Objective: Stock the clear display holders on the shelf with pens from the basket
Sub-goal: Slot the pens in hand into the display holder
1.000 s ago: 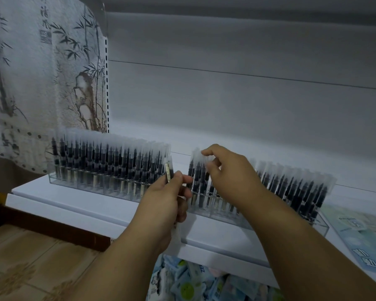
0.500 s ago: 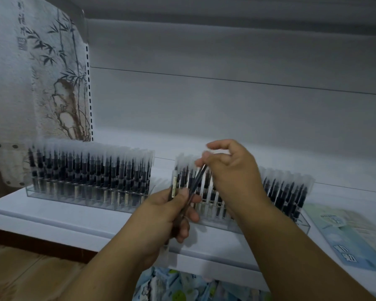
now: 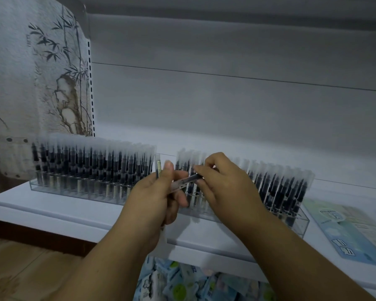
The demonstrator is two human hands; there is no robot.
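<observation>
Two clear display holders stand side by side on the white shelf. The left holder is packed with upright black pens with frosted caps. The right holder holds several more, with bare room at its right end. My left hand is closed around a few pens, one sticking up by the thumb. My right hand pinches a single pen, lying almost level between both hands, in front of the right holder's left end. The basket is out of view.
A blue-green printed card lies flat on the shelf to the right. Below the shelf edge sits a heap of small blue and green packets. A bamboo-patterned wall panel stands to the left, wooden floor beneath.
My right hand left the right holder's pens and drew one pen out of the left hand's bundle, tipping it from steep to almost level. The view swung a little.
</observation>
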